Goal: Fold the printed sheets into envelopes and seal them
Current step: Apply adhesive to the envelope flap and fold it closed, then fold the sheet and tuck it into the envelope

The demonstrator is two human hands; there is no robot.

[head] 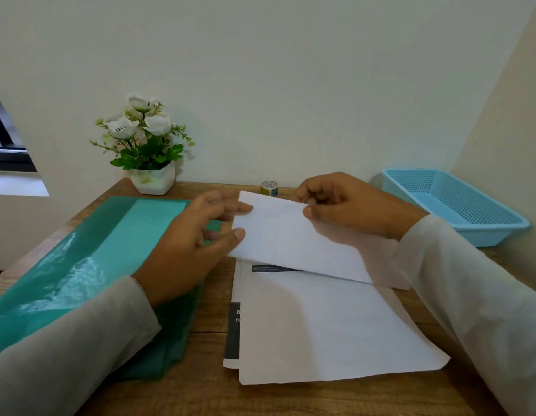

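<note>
At mid-frame, the left hand (pixel 185 244) and right hand (pixel 345 205) pinch opposite ends of the printed sheet (pixel 321 325) at its raised far flap, whose long axis lies left-to-right between them.

Hands: two, left hand (pixel 185 250), right hand (pixel 351 205). Printed sheets visible: two, top sheet (pixel 321 325) over lower sheet (pixel 232 334). Tape roll (pixel 269 188): one. Blue basket (pixel 486 235): one. Potted plant (pixel 146 145): one, three white blooms. Green plastic sleeves (pixel 110 250): number unclear. Surface (pixel 212 310): one.
</note>
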